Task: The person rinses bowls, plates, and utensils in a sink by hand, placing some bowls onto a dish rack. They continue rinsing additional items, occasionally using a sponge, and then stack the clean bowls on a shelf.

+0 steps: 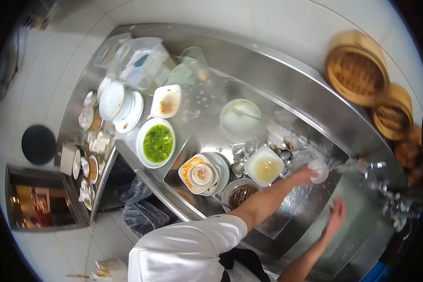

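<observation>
My left hand (306,176) reaches across the steel sink and holds a small white dish (318,172) by its edge, beside splashing water near the tap (378,165). Lower down, my right hand (336,212) is over the water-filled basin (362,207), its fingers apart and nothing in them. Left of my left hand sits a square white bowl (264,167) of yellowish liquid. Spoons (238,168) lie around it, and a bowl of dark food remains (242,193) is just below.
Stacked bowls with orange bits (192,175), a green soup bowl (158,143) and a square stained dish (166,101) stand leftward. A round bowl (241,117) lies behind. Bamboo steamers (357,68) stand at upper right. A steel rim (150,185) borders the near side.
</observation>
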A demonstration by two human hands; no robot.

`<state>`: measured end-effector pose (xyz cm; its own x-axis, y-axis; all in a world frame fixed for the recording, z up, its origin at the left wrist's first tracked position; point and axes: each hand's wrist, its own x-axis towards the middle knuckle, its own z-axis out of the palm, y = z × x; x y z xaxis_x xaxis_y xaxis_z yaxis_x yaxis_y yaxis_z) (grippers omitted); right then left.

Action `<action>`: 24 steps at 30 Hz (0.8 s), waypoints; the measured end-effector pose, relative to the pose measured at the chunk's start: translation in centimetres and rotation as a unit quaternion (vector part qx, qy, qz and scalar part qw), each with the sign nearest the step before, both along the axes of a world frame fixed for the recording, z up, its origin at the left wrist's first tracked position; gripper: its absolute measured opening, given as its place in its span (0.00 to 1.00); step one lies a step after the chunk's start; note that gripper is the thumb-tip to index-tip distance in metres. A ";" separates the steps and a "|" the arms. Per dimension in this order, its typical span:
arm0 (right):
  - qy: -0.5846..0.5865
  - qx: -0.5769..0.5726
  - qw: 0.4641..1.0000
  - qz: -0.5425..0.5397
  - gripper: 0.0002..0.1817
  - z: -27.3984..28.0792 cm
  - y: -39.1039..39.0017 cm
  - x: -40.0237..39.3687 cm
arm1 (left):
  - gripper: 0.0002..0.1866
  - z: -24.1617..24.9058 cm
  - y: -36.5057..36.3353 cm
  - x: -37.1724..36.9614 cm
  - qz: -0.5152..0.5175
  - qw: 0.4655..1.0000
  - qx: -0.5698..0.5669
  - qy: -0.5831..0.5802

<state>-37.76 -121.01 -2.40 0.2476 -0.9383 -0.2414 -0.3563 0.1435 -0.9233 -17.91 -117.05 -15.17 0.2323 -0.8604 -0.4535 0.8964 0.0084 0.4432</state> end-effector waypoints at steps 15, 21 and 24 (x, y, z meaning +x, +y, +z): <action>-0.192 0.196 0.957 0.094 0.09 5.2 -3.4 14.8 | 0.21 28.4 35.5 35.9 0.392 0.417 0.314 -0.757; -0.210 0.321 0.923 -0.017 0.08 4.3 -5.2 13.4 | 0.13 27.8 51.6 62.6 0.090 0.645 0.537 -0.536; -0.451 0.323 0.831 -0.032 0.12 7.4 -7.7 11.5 | 0.32 29.8 49.3 61.3 0.080 0.492 0.583 -0.641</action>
